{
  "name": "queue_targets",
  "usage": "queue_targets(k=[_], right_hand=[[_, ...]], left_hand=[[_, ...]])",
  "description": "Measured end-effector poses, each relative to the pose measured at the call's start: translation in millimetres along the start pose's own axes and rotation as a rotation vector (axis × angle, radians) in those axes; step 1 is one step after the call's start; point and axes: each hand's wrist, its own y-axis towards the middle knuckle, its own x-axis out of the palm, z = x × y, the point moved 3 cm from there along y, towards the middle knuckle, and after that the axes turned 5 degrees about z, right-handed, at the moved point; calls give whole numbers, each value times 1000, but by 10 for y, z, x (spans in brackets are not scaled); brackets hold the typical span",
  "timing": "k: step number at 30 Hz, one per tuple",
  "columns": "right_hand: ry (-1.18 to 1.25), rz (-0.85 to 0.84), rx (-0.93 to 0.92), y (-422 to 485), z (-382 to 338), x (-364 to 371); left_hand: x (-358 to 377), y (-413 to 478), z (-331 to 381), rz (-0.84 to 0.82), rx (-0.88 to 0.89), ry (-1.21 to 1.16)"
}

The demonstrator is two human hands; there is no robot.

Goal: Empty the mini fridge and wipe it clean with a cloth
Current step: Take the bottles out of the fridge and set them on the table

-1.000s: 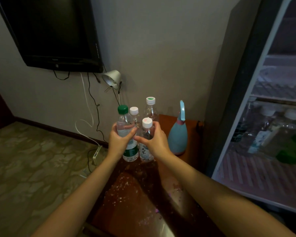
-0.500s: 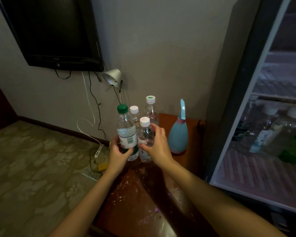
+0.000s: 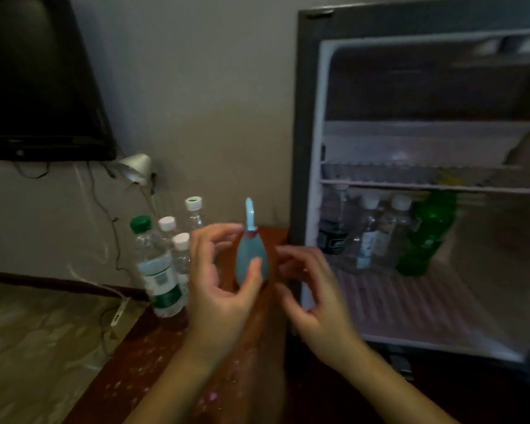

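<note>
The mini fridge (image 3: 309, 123) stands open on the right. On its lower shelf stand clear bottles with white caps (image 3: 377, 237), a dark-labelled bottle (image 3: 332, 231) and a green bottle (image 3: 426, 237). Several water bottles (image 3: 161, 270) stand on the brown table (image 3: 141, 362) to the left, one with a green cap. My left hand (image 3: 218, 286) and my right hand (image 3: 315, 295) hover empty above the table with fingers loosely spread, in front of a light blue spray bottle (image 3: 251, 261). No cloth is in view.
A dark TV (image 3: 40, 81) hangs on the wall at upper left with cables running down to a power strip (image 3: 118, 313) on the patterned floor. A small silver lamp (image 3: 135, 171) sits behind the bottles.
Both hands have let go of the bottles on the table and moved right and toward me. The view has swung right, so the open fridge now fills the right half.
</note>
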Motion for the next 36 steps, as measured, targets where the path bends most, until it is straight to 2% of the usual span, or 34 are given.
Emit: queue_targets(k=[4,6,8,12,14,17,21,27,29,32,36], right_hand=[[-94,174,19,-37,172,-738],[-124,225,50,-89,288,-1003],[-152,241,89,-152,393,-1189],[-155,247,160,-262,532,-1363],[-158,253,194,-311,559,-1415],[-139,236,242,-380,581,-1481],[-144,213,240,-410,583,-1514],[-130,244,194,-330,551,-1526],[-144,280,179,-258,576,-1512],[-190,309,197,5,725,-1455],[-307,280,194,514,1036,-1315]], left_hand=[[824,-206,134,-274,-7,-86],[1246,-243,40,-348,-47,-96],[1643,-201,-113,-335,-51,-23],[2192,35,-380,-261,-205,187],[2327,150,-488,-216,-184,291],[2420,300,-626,-146,-144,372],[2493,417,-758,-10,-137,315],[2383,308,-691,67,-48,235],[2272,196,-592,60,12,159],[2112,-36,-499,17,-20,54],[1965,-317,-488,-44,37,-12]])
